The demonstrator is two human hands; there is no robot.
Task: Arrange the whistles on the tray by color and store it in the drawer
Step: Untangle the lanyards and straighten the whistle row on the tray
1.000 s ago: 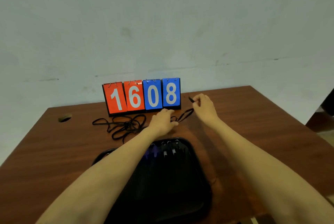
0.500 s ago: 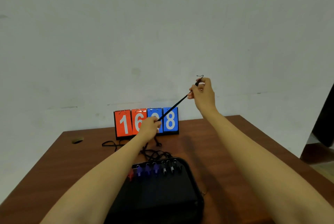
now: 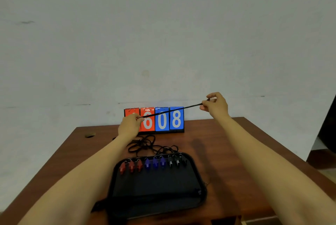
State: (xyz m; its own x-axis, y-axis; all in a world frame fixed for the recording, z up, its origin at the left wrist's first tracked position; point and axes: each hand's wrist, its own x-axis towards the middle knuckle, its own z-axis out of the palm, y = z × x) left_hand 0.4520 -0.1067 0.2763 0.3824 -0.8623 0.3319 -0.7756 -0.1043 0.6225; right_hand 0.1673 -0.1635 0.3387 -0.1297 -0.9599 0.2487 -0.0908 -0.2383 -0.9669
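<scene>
A black tray (image 3: 156,194) lies on the table in front of me. Along its far edge stand three red whistles (image 3: 131,166), three blue whistles (image 3: 155,163) and three black whistles (image 3: 177,160) in a row. A black lanyard cord (image 3: 171,111) is stretched taut in the air between my hands. My left hand (image 3: 129,126) pinches its lower end in front of the scoreboard. My right hand (image 3: 215,104) pinches the upper end, higher and to the right. More black cords (image 3: 145,145) lie tangled on the table behind the tray.
A flip scoreboard (image 3: 161,119) reading 1608 stands at the back of the brown wooden table (image 3: 227,152), against a pale wall. A cable hole (image 3: 90,135) sits in the table's far left. The table's right edge drops to the floor.
Both hands lifted the cord off the table and pulled it taut. In the last half second my right hand lowered and moved right, my left hand moved left, stretching the cord flatter.
</scene>
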